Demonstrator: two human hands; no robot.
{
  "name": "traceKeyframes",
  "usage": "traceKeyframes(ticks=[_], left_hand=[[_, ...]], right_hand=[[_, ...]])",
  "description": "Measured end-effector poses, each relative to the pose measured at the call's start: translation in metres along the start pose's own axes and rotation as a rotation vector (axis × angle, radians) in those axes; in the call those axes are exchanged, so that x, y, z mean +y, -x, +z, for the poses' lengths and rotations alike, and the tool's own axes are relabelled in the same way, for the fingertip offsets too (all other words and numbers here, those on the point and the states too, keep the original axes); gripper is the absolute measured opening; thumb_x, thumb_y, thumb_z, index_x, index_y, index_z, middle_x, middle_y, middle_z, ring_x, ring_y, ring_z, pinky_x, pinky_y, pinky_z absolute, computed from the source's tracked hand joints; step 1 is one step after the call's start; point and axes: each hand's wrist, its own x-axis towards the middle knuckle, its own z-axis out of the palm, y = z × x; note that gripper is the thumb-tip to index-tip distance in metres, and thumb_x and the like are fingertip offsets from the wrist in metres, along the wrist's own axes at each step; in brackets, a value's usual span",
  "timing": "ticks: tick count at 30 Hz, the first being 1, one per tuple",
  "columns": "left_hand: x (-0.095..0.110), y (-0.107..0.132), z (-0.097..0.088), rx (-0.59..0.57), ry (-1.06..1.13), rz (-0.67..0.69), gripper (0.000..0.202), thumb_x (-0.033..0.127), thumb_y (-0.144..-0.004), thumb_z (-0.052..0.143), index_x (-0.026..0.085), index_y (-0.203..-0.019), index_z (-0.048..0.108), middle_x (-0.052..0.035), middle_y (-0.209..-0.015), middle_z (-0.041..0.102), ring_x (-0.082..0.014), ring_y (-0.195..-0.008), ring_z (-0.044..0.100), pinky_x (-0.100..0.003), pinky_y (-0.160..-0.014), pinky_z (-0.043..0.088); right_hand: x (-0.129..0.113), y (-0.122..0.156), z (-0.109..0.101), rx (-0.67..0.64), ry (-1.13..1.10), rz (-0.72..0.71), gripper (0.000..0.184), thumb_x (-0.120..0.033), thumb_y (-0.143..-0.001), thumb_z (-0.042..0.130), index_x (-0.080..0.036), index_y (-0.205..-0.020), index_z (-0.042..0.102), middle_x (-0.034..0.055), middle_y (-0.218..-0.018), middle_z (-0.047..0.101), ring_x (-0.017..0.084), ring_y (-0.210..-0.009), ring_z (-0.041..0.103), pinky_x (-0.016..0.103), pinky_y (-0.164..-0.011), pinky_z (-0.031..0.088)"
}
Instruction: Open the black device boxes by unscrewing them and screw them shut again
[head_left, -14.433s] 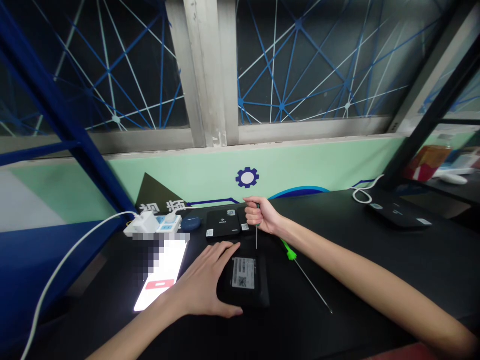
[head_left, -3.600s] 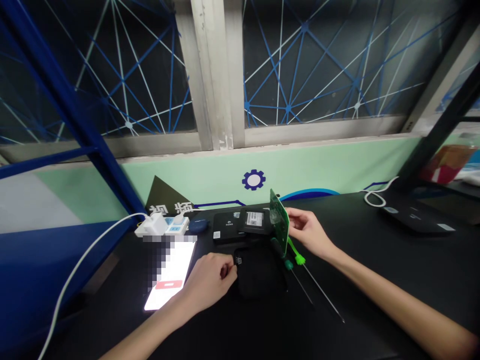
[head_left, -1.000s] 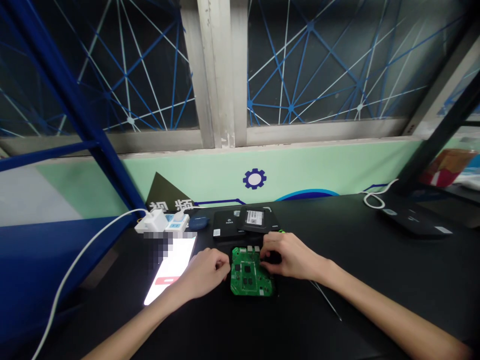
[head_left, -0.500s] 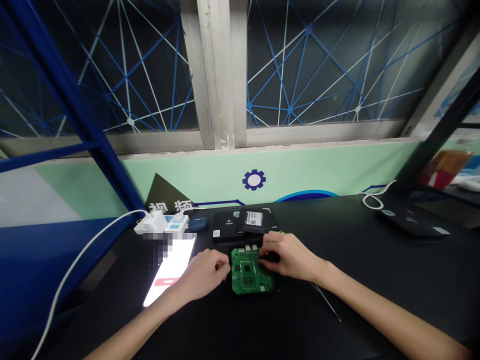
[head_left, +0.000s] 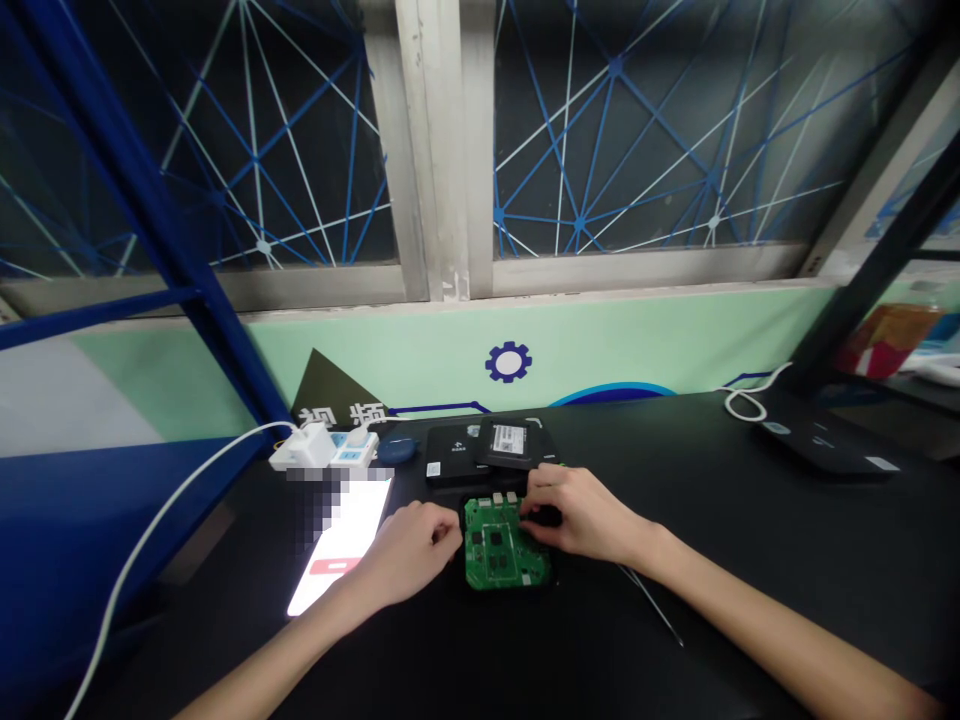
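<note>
A green circuit board (head_left: 496, 555) lies flat in a shallow black case, with metal ports along its far edge. My left hand (head_left: 420, 545) is closed at the left rim of the case, its fingertips gripping there. Over the board's far right part, my right hand (head_left: 574, 510) has thumb and forefinger bent toward each other; whatever lies between the fingertips is too small or hidden to name. A thin metal tool (head_left: 654, 608) with a long shaft rests on the table, its upper end hidden behind my right wrist.
Two black device covers (head_left: 454, 452) overlap behind the board. To the left are a lit phone (head_left: 352, 525), a power strip (head_left: 352, 448) with a white plug, and a small blue case (head_left: 397, 450). Another black device (head_left: 825, 445) and a white cable (head_left: 744, 405) lie at right.
The view has shifted very slightly. Both hands keep nearly the same places and poses at the board.
</note>
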Motion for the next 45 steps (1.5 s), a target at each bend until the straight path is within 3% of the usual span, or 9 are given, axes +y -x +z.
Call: traceKeyframes(ticks=[12,18,27,35,39,45], left_hand=[[0.003,0.0,-0.002,0.001,0.034,-0.012,0.033,0.024,-0.085,0.041,0.02,-0.058,0.059,0.0035,-0.054,0.056,-0.0125,-0.049,0.05,-0.023,-0.05,0.028],[0.002,0.001,-0.001,-0.004,0.022,-0.025,0.033,0.025,-0.085,0.041,0.019,-0.058,0.059,0.0024,-0.055,0.057,-0.0127,-0.048,0.05,-0.023,-0.05,0.028],[0.005,0.001,0.001,0.028,0.012,-0.015,0.033,0.024,-0.085,0.041,0.019,-0.056,0.057,0.0018,-0.056,0.059,-0.0144,-0.053,0.056,-0.024,-0.055,0.031],[-0.002,0.001,0.006,0.066,-0.017,0.001,0.034,0.022,-0.086,0.042,0.019,-0.055,0.054,0.0017,-0.055,0.06,-0.0143,-0.054,0.058,-0.024,-0.055,0.03],[-0.003,0.0,0.007,0.055,-0.019,-0.01,0.033,0.021,-0.086,0.041,0.019,-0.055,0.053,0.0015,-0.056,0.06,-0.0145,-0.053,0.057,-0.025,-0.053,0.028],[0.003,0.001,0.003,0.042,-0.019,-0.02,0.034,0.022,-0.087,0.042,0.02,-0.055,0.054,0.0014,-0.057,0.06,-0.0153,-0.055,0.058,-0.025,-0.057,0.03]], right_hand=[[0.007,-0.001,-0.006,0.161,-0.02,0.038,0.014,-0.026,-0.091,0.059,-0.024,-0.102,0.067,0.0032,-0.091,0.068,0.019,-0.085,0.06,0.031,-0.072,0.049],[0.019,-0.004,-0.017,0.255,-0.014,0.071,0.025,-0.029,-0.09,0.06,-0.024,-0.115,0.062,0.0063,-0.107,0.067,0.024,-0.098,0.059,0.04,-0.087,0.05],[0.043,-0.034,-0.01,0.186,0.008,0.123,0.058,-0.045,-0.084,0.066,-0.018,-0.134,0.051,0.0146,-0.132,0.058,0.031,-0.121,0.051,0.051,-0.101,0.044],[0.062,-0.063,0.005,0.077,-0.033,0.077,0.086,-0.06,-0.071,0.073,-0.016,-0.14,0.046,0.0182,-0.136,0.055,0.035,-0.122,0.05,0.055,-0.101,0.041],[0.063,-0.066,0.005,0.077,-0.063,0.064,0.086,-0.058,-0.068,0.077,-0.016,-0.138,0.048,0.0168,-0.128,0.058,0.033,-0.117,0.052,0.051,-0.099,0.043],[0.056,-0.061,-0.002,0.151,-0.12,0.076,0.072,-0.054,-0.067,0.079,-0.019,-0.124,0.052,0.0124,-0.118,0.059,0.03,-0.111,0.052,0.049,-0.096,0.044]])
